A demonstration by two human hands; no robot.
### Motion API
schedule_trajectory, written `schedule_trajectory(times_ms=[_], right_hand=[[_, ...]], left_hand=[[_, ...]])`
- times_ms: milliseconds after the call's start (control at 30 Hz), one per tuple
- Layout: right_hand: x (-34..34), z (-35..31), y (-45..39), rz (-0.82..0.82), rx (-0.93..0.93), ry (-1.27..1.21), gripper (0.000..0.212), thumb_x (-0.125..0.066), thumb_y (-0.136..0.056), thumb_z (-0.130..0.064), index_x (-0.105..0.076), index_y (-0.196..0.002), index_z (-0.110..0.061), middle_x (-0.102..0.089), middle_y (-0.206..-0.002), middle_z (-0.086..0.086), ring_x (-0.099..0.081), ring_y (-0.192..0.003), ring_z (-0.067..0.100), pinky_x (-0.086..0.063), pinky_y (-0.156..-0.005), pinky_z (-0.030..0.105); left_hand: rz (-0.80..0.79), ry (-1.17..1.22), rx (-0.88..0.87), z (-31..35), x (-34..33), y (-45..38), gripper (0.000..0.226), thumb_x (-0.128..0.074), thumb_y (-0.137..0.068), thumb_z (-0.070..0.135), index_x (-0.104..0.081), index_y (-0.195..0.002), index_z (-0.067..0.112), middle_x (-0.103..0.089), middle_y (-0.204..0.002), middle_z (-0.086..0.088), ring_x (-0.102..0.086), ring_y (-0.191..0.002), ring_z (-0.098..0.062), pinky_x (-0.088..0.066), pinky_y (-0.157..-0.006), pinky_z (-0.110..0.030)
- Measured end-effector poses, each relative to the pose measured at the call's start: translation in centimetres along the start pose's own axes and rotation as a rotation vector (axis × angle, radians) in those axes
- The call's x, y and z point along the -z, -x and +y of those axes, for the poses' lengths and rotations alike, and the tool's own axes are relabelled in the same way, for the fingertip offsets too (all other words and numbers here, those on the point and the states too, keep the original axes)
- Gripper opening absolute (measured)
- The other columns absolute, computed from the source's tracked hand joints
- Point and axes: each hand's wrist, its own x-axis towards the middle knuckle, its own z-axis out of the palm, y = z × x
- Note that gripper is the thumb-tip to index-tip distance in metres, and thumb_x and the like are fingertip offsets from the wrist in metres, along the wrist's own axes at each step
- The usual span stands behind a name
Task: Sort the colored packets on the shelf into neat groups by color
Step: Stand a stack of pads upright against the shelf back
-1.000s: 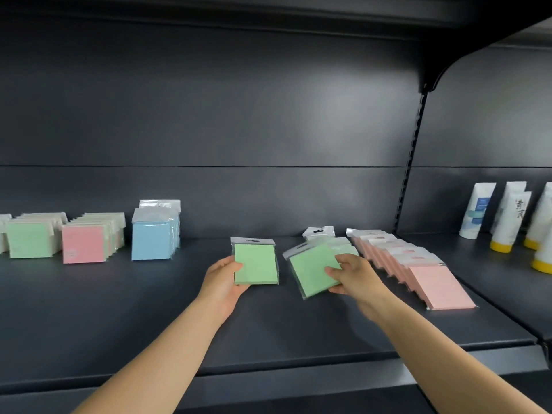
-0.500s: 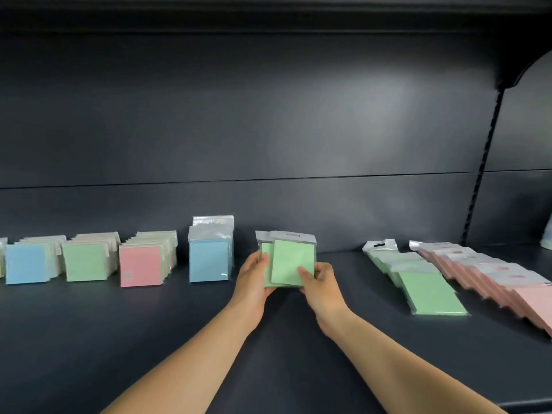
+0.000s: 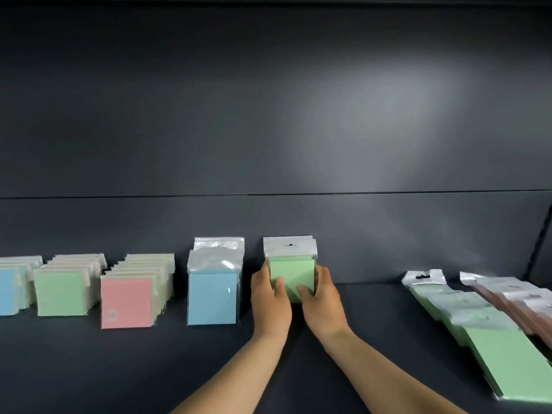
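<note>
Two green packets point(image 3: 294, 271) stand upright together on the dark shelf point(image 3: 119, 369), just right of an upright blue packet group point(image 3: 212, 297). My left hand point(image 3: 268, 297) grips their left edge with the thumb on the front. My right hand point(image 3: 321, 294) grips their right edge. Further left stand a pink-fronted group point(image 3: 127, 303), a green-fronted group point(image 3: 59, 291) and a blue-fronted group point(image 3: 7, 291). At the right, green packets point(image 3: 490, 351) lie overlapped in a fanned row, with pink packets point(image 3: 525, 306) beside them.
The shelf's dark back panel point(image 3: 268, 144) rises right behind the packets. Bare shelf surface lies between my hands and the fanned green row, and along the front.
Both hands have brought the two green packets together and carried them left, standing them upright beside the blue group. The view has shifted left; the tubes at the right are out of sight.
</note>
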Motion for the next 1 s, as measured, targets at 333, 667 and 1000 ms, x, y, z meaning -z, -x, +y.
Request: schedule_trajectory(times_ms=[333, 667, 1000], right_hand=[[-1.2, 1.1, -2.5, -0.005, -0.072, -0.027, 0.035, -0.056, -0.089, -0.003, -0.052, -0.122, -0.015, -0.062, -0.106, -0.005, -0.059, -0.096, 0.009, -0.043, -0.071, 0.013], [-0.7, 0.8, -1.9, 0.007, -0.075, -0.043, 0.033, -0.059, -0.088, -0.005, -0.053, -0.119, -0.012, -0.062, -0.106, -0.002, -0.058, -0.092, 0.009, -0.042, -0.064, 0.010], [8.9, -2.4, 4.1, -0.196, 0.102, 0.626, 0.038, -0.060, -0.089, -0.025, -0.056, -0.123, -0.009, -0.059, -0.127, 0.008, -0.053, -0.118, 0.023, -0.042, -0.100, 0.030]], left_hand=[[0.081, -0.008, 0.105, -1.6, -0.5, -1.9, 0.043, -0.049, -0.090, 0.004, -0.056, -0.130, 0.018, -0.060, -0.108, -0.007, -0.058, -0.100, -0.019, -0.046, -0.090, -0.029], [0.060, -0.194, 0.109, -0.5, -0.1, -1.3, 0.026, -0.043, -0.093, 0.013, -0.061, -0.111, 0.008, -0.061, -0.106, -0.012, -0.058, -0.098, -0.026, -0.045, -0.082, -0.032], [-0.485, -0.973, -0.027, 5.9, 3.9, 4.3, 0.045, -0.045, -0.095, 0.035, -0.045, -0.127, 0.003, -0.037, -0.134, -0.015, -0.046, -0.117, -0.030, -0.042, -0.097, -0.036]])
